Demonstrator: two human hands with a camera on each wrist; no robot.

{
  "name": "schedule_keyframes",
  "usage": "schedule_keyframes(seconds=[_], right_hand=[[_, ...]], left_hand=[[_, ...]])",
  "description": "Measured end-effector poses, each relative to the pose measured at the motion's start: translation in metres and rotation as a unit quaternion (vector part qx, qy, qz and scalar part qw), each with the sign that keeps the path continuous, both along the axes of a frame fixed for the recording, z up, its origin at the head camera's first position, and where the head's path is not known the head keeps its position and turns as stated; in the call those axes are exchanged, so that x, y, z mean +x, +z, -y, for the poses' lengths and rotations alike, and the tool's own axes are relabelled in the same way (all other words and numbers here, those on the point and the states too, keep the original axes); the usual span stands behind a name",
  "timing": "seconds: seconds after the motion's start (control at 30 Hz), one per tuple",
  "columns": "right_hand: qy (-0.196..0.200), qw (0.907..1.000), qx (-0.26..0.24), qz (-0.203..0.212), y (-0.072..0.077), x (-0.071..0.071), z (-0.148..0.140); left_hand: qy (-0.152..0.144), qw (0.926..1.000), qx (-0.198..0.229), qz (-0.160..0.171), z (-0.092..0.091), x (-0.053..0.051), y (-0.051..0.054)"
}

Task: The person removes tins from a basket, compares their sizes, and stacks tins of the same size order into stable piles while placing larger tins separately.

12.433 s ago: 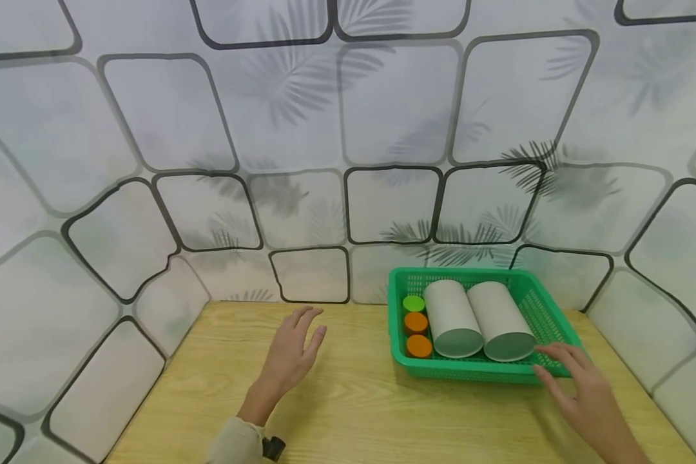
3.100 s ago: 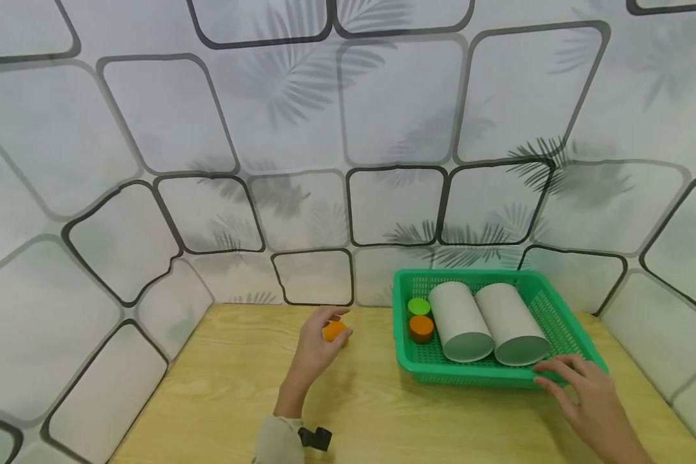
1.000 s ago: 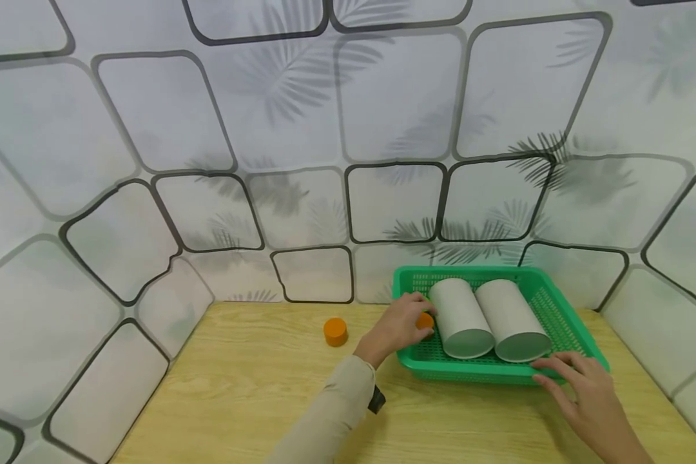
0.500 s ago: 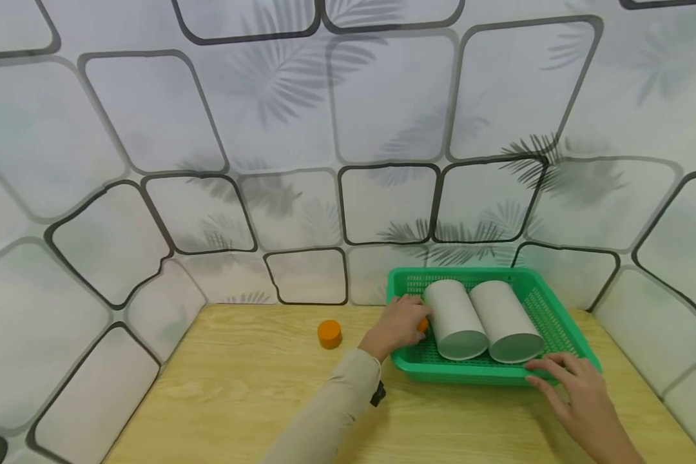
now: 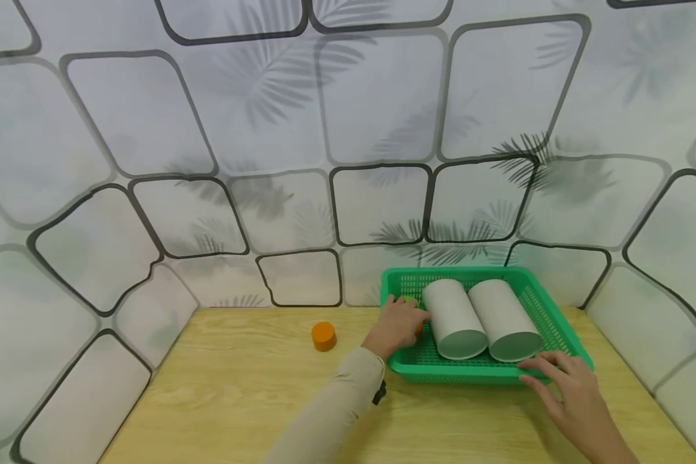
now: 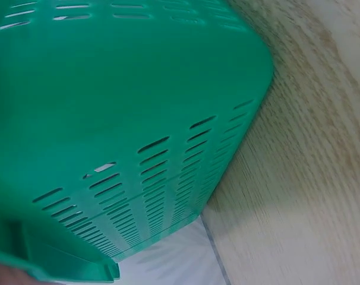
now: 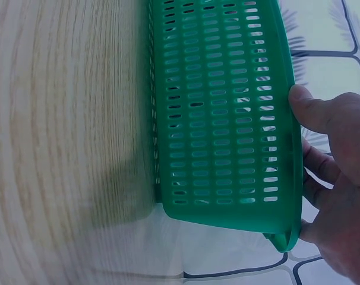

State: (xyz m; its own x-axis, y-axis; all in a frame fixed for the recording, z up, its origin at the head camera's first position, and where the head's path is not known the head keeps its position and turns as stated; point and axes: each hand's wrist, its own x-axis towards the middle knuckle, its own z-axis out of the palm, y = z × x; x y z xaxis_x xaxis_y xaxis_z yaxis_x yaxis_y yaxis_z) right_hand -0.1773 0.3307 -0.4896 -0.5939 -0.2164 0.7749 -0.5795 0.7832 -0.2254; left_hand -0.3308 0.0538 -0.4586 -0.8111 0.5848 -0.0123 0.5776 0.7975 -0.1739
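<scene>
My left hand [image 5: 396, 327] reaches over the left rim into a green plastic basket [image 5: 464, 374]. Its fingers lie over a green round cap-like piece [image 5: 408, 298] and an orange one [image 5: 419, 328], each mostly hidden. Whether they grip either piece is unclear. The left wrist view shows mainly the basket's slotted outer wall [image 6: 126, 119]. My right hand [image 5: 571, 393] holds the basket's front rim near its right corner. In the right wrist view the thumb of the right hand [image 7: 343, 160] lies on the rim, other fingers behind it.
Two white cylinders [image 5: 455, 316] lie side by side inside the basket. Another orange round piece [image 5: 323, 336] stands on the wooden table [image 5: 226, 386], left of the basket. A patterned wall covering [image 5: 301, 212] closes off the back and sides.
Since about three seconds ago, my left hand has released an orange piece on the table and moved right into the basket. Lately it has shifted slightly over the green piece. My right hand stays at the rim.
</scene>
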Motion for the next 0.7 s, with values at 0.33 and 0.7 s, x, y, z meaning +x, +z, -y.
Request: schedule_keyframes(seconds=[0.33,0.7], right_hand=[[-0.006,1.0000,-0.002,0.005,-0.001,0.002,0.003],[0.002,1.0000,0.004,-0.008,0.002,0.001,0.003]], left_hand=[[-0.002,0.9999,-0.007,0.009,0.001,-0.001,-0.002],[-0.046,0.9946,0.092,0.016,0.008,0.003,0.003]])
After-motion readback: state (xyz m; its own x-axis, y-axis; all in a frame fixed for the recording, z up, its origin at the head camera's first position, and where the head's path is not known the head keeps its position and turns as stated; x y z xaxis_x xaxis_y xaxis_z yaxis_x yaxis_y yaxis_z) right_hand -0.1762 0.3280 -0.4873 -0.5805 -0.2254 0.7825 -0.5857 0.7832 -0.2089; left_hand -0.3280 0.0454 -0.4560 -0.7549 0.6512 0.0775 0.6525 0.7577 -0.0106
